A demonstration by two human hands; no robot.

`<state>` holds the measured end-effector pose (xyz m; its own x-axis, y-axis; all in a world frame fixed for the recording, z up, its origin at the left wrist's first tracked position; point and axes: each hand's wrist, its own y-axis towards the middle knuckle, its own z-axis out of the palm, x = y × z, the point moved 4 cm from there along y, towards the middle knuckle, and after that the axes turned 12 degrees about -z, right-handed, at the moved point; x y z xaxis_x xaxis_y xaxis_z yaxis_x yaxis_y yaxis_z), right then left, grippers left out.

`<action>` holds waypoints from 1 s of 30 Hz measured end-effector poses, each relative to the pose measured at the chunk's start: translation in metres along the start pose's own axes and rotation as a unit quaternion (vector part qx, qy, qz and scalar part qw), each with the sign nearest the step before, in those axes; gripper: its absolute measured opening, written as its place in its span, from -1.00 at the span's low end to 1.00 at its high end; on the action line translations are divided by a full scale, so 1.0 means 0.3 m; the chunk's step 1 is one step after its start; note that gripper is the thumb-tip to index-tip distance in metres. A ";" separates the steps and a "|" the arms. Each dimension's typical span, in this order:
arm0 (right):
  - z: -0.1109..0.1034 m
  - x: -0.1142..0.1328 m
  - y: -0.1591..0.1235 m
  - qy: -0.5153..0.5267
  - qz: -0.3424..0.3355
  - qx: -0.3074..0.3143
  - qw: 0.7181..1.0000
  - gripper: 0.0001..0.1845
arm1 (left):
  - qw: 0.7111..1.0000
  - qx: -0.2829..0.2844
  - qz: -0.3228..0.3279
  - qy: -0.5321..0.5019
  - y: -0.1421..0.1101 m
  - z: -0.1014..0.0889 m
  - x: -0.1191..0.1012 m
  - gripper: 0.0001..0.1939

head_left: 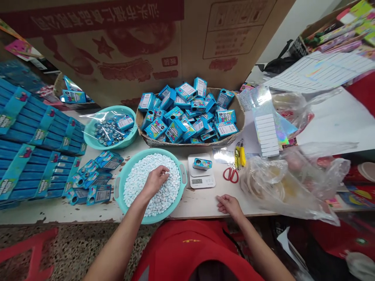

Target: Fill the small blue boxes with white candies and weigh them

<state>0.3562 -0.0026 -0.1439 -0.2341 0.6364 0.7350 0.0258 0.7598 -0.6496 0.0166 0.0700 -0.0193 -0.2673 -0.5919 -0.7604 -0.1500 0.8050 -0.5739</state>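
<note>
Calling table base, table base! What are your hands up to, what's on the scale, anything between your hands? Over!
Left hand at the white candies. Right hand near table's edge. Blue box on scale. Scale partly between hands, farther back. Over.

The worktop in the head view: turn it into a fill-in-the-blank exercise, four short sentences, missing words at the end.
1. The person's ____ hand is at the small white pieces in the round bowl.
2. One blue box lies on the small white ____ with a display.
3. The scissors have ____ handles.
4. The tray piled with blue boxes is made of ____.

Missing words: left; scale; red; cardboard.
</note>
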 end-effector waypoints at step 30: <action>-0.171 0.908 0.074 -0.300 -0.505 -0.257 0.767 -0.49 | 0.991 -0.108 -0.030 0.074 0.012 -0.046 0.002 -0.71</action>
<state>0.3427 0.1945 0.0519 -0.7886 -0.3705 0.4908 -0.1192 0.8751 0.4691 0.0028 0.0730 -0.0176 -0.3854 -0.6399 -0.6649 -0.3653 0.7675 -0.5269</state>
